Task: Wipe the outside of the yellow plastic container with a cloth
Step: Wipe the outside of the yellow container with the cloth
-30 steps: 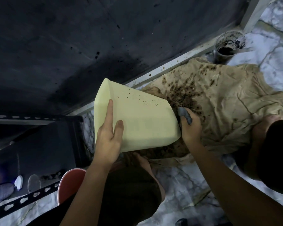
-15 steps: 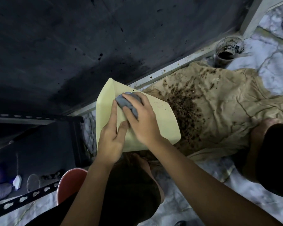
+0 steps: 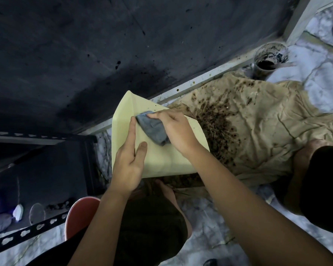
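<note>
The pale yellow plastic container (image 3: pixel 161 160) lies tilted on its side in the middle of the view, its flat outer wall facing up. My left hand (image 3: pixel 130 160) grips its near left edge, fingers stretched along the wall. My right hand (image 3: pixel 176 129) presses a small grey-blue cloth (image 3: pixel 152 128) flat against the upper part of that wall, next to my left index finger. A few dark specks dot the container's far edge.
A stained tan sheet (image 3: pixel 258 127) covers the marble floor to the right. A dirty cup (image 3: pixel 269 58) with dark liquid stands behind it by the dark wall. A black metal rack (image 3: pixel 46 169) is at left, a red stool (image 3: pixel 79 214) below, my knee (image 3: pixel 315 169) at right.
My right hand brought the cloth from the container's right end onto its top wall, then slid it slightly right and down. My left hand kept its hold.
</note>
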